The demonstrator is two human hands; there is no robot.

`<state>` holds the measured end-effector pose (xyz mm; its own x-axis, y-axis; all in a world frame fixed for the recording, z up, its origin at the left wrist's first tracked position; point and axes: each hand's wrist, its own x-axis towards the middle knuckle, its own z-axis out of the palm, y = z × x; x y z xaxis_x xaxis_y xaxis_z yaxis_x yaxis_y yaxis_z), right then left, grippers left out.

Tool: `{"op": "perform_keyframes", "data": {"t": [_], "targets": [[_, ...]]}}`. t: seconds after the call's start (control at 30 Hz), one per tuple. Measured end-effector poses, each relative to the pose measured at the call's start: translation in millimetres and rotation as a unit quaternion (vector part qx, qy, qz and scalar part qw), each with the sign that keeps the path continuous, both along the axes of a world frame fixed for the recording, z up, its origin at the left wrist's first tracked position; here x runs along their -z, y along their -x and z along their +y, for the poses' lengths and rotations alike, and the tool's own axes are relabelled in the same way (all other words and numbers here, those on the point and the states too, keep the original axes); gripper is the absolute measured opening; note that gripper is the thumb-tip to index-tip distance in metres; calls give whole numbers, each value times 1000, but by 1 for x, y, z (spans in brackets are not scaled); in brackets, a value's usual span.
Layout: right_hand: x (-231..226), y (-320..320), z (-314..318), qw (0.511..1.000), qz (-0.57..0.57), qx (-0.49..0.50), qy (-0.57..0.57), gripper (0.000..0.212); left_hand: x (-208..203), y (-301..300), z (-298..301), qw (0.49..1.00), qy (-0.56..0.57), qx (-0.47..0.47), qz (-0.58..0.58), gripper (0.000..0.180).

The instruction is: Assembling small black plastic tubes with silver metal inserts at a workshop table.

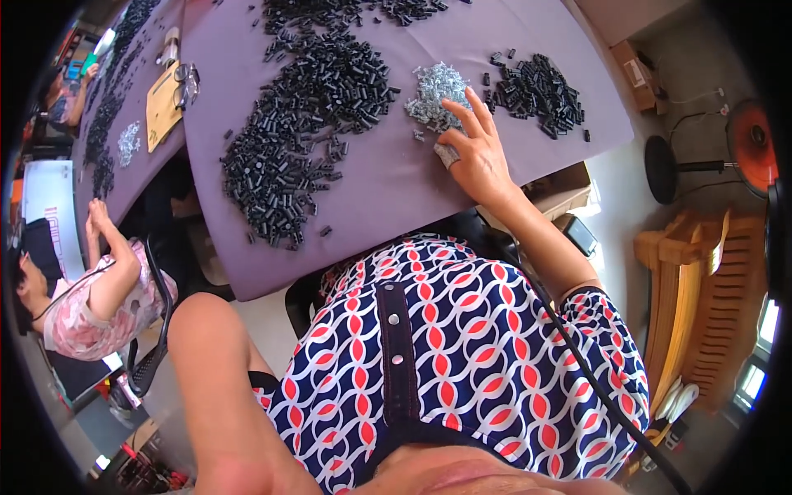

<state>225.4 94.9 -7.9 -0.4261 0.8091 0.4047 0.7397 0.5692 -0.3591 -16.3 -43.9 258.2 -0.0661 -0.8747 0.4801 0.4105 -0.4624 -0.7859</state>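
My right hand (478, 159) is over the near edge of a small heap of silvery metal pieces (439, 86), which look like screws. Its thumb and forefinger come close together at the left, one with a grey wrap (446, 154) around it, while the other fingers stretch out over the heap. Anything pinched between them is too small to make out. To the left lies a large pile of short black cylinders (318, 107), and on the right a smaller pile of black cylinders (540, 95). My left arm (210, 371) is bent, its hand out of the picture.
The table (371, 186) has a mauve cover. At a neighbouring table on the left sits another person (107, 305), near glasses (188, 87) on a tan pad (163, 107). A cardboard box (638, 76), a round orange heater (752, 144) and wooden furniture (701, 305) stand on the right.
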Motion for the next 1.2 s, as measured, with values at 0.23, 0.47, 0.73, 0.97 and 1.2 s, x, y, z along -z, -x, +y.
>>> {"op": "perform_keyframes", "data": {"t": [0.23, 0.47, 0.73, 0.97, 1.2], "targets": [[9, -6, -9, 999, 31, -25, 10, 27, 48, 21, -9, 977, 199, -74, 29, 34], [5, -3, -15, 999, 49, -15, 9, 39, 80, 16, -5, 960, 275, -48, -9, 24], [7, -6, -18, 999, 35, -22, 34, 34, 166, 21, 72, 463, 782, -348, 230, 22], [7, -5, -11, 998, 63, -5, 30, 26, 236, 45, 106, 358, 823, -370, 241, 19], [3, -4, -11, 998, 40, 13, 46, 29, 238, 46, 102, 353, 867, -305, 173, 14]]}}
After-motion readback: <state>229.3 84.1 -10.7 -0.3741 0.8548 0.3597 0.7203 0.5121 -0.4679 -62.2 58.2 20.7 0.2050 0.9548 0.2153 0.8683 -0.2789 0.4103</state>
